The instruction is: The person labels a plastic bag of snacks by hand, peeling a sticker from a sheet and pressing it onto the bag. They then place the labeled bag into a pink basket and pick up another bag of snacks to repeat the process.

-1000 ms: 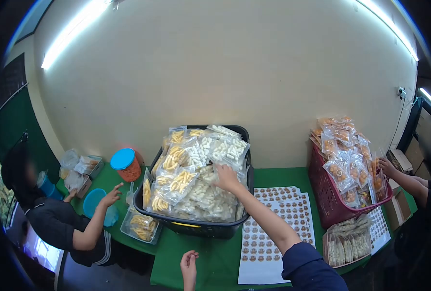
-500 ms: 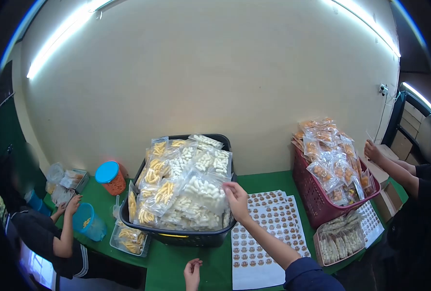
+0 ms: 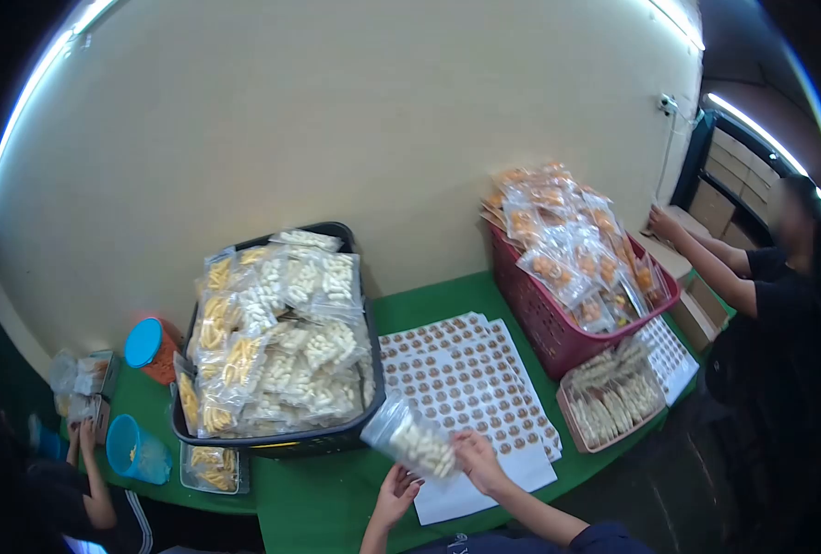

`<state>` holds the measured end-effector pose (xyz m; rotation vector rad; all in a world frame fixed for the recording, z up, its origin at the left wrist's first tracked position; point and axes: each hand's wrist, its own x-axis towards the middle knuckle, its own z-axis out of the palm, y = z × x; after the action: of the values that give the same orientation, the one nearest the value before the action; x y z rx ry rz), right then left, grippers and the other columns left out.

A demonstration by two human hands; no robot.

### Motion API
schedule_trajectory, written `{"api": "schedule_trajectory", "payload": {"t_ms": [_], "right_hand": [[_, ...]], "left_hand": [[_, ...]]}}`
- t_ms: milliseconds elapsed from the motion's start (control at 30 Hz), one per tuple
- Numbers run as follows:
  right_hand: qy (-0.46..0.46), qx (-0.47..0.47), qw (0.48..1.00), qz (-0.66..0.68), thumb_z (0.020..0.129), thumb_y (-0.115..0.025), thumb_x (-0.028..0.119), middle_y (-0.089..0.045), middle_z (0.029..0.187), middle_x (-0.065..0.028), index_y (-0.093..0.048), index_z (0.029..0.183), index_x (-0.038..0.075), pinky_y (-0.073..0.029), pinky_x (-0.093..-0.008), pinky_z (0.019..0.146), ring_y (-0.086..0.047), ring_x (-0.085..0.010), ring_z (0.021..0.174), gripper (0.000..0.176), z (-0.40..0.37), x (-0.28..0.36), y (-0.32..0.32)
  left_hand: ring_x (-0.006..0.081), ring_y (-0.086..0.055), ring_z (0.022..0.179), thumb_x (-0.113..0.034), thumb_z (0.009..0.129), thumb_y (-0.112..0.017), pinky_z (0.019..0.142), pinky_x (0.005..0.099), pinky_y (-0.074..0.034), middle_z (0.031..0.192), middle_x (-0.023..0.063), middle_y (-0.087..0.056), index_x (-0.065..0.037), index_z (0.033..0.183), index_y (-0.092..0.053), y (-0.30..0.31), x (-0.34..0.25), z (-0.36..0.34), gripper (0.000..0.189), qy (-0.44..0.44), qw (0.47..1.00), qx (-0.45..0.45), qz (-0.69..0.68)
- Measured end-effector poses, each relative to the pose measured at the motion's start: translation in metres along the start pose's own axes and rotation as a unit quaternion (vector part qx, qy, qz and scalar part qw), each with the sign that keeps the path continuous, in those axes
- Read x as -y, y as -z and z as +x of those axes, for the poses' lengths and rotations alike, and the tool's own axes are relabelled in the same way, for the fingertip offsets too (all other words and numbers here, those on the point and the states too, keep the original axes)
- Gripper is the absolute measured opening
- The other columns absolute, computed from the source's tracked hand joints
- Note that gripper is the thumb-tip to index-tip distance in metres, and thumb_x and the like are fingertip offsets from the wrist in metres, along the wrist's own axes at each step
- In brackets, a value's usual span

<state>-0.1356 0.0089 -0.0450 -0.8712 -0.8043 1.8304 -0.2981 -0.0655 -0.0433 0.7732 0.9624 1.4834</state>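
Observation:
A clear plastic bag of white, finger-shaped snack pieces (image 3: 417, 443) hangs tilted over the sticker sheets. My right hand (image 3: 480, 463) pinches it at its right end. Just below its lower left edge is my left hand (image 3: 395, 499), fingertips apart and right at the plastic. Under both hands lie white sheets of round brown stickers (image 3: 466, 369). To the left stands a black basket (image 3: 290, 441), heaped with bags of white pieces (image 3: 323, 346) and bags of yellow pieces (image 3: 241, 360).
A maroon basket (image 3: 539, 337) of orange snack bags stands at right, with a tray of pale bags (image 3: 611, 406) before it. A blue-lidded tub (image 3: 152, 349), blue container (image 3: 138, 450) and clear tray (image 3: 215, 469) sit left. People work at both sides.
My right hand has drawn a bag of white pieces from the black basket and brought it down over the sheets. My left hand has risen to meet it. The view has turned right.

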Motion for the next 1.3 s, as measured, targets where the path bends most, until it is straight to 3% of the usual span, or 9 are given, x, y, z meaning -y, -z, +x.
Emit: {"api": "schedule_trajectory", "payload": {"t_ms": [133,267,367,433,567,667,967,1100,1300], "right_hand": [[-0.002,-0.002,0.998,-0.068,0.084,-0.052,0.009,-0.059,0.094,-0.0059,-0.05,0.102,0.003,-0.047,-0.0256,0.072,-0.058,-0.013,0.084,0.018,-0.036,-0.016,0.011],[0.025,-0.064,0.976,-0.206,0.081,-0.054,0.009,-0.061,0.094,-0.0042,-0.057,0.098,0.002,-0.047,-0.0252,0.069,-0.058,-0.0121,0.081,0.018,-0.024,-0.033,0.068],[0.12,-0.211,0.851,-0.466,0.072,-0.061,0.007,-0.06,0.088,-0.0116,-0.059,0.092,0.002,-0.047,-0.0281,0.064,-0.059,-0.0193,0.073,0.02,0.0,-0.084,0.162],[0.155,-0.27,0.718,-0.623,0.066,-0.057,0.001,-0.05,0.095,-0.0174,-0.056,0.094,0.001,-0.042,-0.0377,0.077,-0.051,-0.0293,0.084,0.028,-0.003,-0.09,0.201],[0.071,-0.349,0.715,-0.602,0.068,-0.053,-0.001,-0.042,0.106,-0.021,-0.053,0.099,-0.002,-0.038,-0.0401,0.083,-0.043,-0.0347,0.099,0.031,0.003,-0.069,0.22],[0.172,-0.362,0.631,-0.664,0.068,-0.055,-0.001,-0.046,0.096,-0.0183,-0.055,0.094,0.0,-0.037,-0.0399,0.082,-0.045,-0.033,0.092,0.026,0.023,-0.059,0.235],[0.111,-0.278,0.688,-0.661,0.068,-0.062,0.005,-0.051,0.083,-0.0137,-0.052,0.082,0.003,-0.04,-0.0429,0.071,-0.049,-0.0319,0.084,0.018,0.042,-0.06,0.271],[0.103,-0.291,0.654,-0.691,0.067,-0.063,0.005,-0.048,0.087,-0.0143,-0.05,0.084,0.005,-0.04,-0.0421,0.071,-0.047,-0.0325,0.085,0.021,0.041,-0.059,0.267],[0.216,-0.261,0.663,-0.668,0.07,-0.058,0.002,-0.046,0.088,-0.0164,-0.049,0.08,0.002,-0.038,-0.0434,0.071,-0.045,-0.0346,0.087,0.013,0.023,-0.052,0.251]], "left_hand": [[0.0193,-0.052,0.1,-0.014,0.085,-0.052,0.088,0.0335,-0.042,0.116,0.0105,-0.047,0.0,0.126,-0.031,0.001,0.013,0.008,0.048,0.201,0.974,0.035,0.103],[0.0166,-0.054,0.095,-0.008,0.086,-0.048,0.084,0.0295,-0.044,0.107,0.0081,-0.053,-0.001,0.118,-0.042,-0.012,0.012,-0.006,0.034,0.176,0.984,-0.028,-0.028],[0.0174,-0.052,0.1,-0.005,0.085,-0.046,0.086,0.0313,-0.043,0.114,0.0098,-0.049,-0.002,0.124,-0.035,0.006,0.013,-0.007,0.041,0.134,0.987,-0.067,-0.057],[0.0182,-0.05,0.103,-0.004,0.085,-0.044,0.086,0.0318,-0.043,0.118,0.0108,-0.045,-0.004,0.127,-0.031,0.018,0.004,-0.007,0.044,0.123,0.987,-0.082,-0.061],[0.0199,-0.048,0.105,-0.006,0.086,-0.042,0.088,0.0327,-0.042,0.121,0.0119,-0.042,-0.002,0.13,-0.025,0.033,-0.012,-0.008,0.047,0.1,0.991,-0.078,-0.047],[0.0228,-0.045,0.111,-0.008,0.087,-0.041,0.09,0.0351,-0.041,0.125,0.0139,-0.039,-0.001,0.132,-0.02,0.044,-0.01,-0.011,0.051,0.088,0.993,-0.074,-0.014],[0.0197,-0.05,0.104,-0.007,0.088,-0.045,0.083,0.0322,-0.045,0.121,0.0117,-0.044,-0.002,0.129,-0.03,0.029,0.008,-0.01,0.044,0.135,0.987,-0.086,-0.033],[0.0184,-0.051,0.102,-0.008,0.087,-0.046,0.082,0.0298,-0.045,0.121,0.0106,-0.045,-0.002,0.128,-0.032,0.008,0.022,0.002,0.044,0.126,0.99,-0.063,-0.032],[0.0186,-0.053,0.099,-0.009,0.087,-0.046,0.082,0.0303,-0.045,0.116,0.0112,-0.048,-0.001,0.127,-0.033,-0.037,0.027,0.023,0.043,0.136,0.99,-0.034,-0.013]]}}
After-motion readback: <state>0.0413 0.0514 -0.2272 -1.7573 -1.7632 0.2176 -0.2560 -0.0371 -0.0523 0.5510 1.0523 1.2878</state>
